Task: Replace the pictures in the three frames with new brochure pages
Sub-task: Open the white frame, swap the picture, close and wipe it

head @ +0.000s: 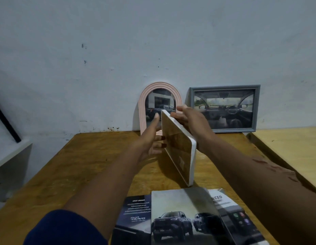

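I hold a white rounded-corner picture frame [178, 147] upright and edge-on above the wooden table [93, 165], its brown back facing left. My left hand [150, 138] presses flat against that back. My right hand [187, 119] grips the frame's far top edge from the right. Behind, a pink arched frame [144, 110] with a truck picture leans on the wall. A grey rectangular frame [224, 88] showing a car interior stands to its right. Brochure pages [182, 216] with pickup trucks lie at the table's near edge.
A pale wall [153, 41] rises right behind the table. A lighter wooden table [291, 149] adjoins on the right. A white shelf [12, 156] with a black bar stands at the left.
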Demonstrator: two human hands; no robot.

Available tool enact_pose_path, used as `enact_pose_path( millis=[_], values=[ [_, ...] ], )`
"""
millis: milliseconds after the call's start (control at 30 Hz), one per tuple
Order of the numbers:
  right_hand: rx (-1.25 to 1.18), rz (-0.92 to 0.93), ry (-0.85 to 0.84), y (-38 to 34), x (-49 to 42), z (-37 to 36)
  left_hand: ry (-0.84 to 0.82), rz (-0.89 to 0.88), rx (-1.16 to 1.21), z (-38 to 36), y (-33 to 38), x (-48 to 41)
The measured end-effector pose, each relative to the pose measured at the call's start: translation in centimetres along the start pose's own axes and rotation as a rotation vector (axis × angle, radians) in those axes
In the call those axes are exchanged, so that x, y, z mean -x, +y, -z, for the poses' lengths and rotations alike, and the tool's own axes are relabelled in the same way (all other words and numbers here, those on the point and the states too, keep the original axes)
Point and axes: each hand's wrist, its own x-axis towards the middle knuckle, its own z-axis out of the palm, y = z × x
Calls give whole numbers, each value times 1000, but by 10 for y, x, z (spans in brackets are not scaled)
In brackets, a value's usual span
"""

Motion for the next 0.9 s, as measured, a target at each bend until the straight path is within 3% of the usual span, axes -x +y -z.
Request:
enact_pose_path(
  millis=[167,300,500,700,900],
  values=[
    [-14,1,-10,17,-1,-34,33,31,25,27,-2,6],
    [406,65,-17,51,3,-15,191,20,-205,41,-23,6],
    [843,24,-72,119,15,26,221,-34,-449,30,-49,-1],
    [960,115,-48,135,16,27,187,-111,-973,24,-79,-16],
    [993,85,-94,127,11,29,204,-156,-1181,25,-98,-14]
  ],
)
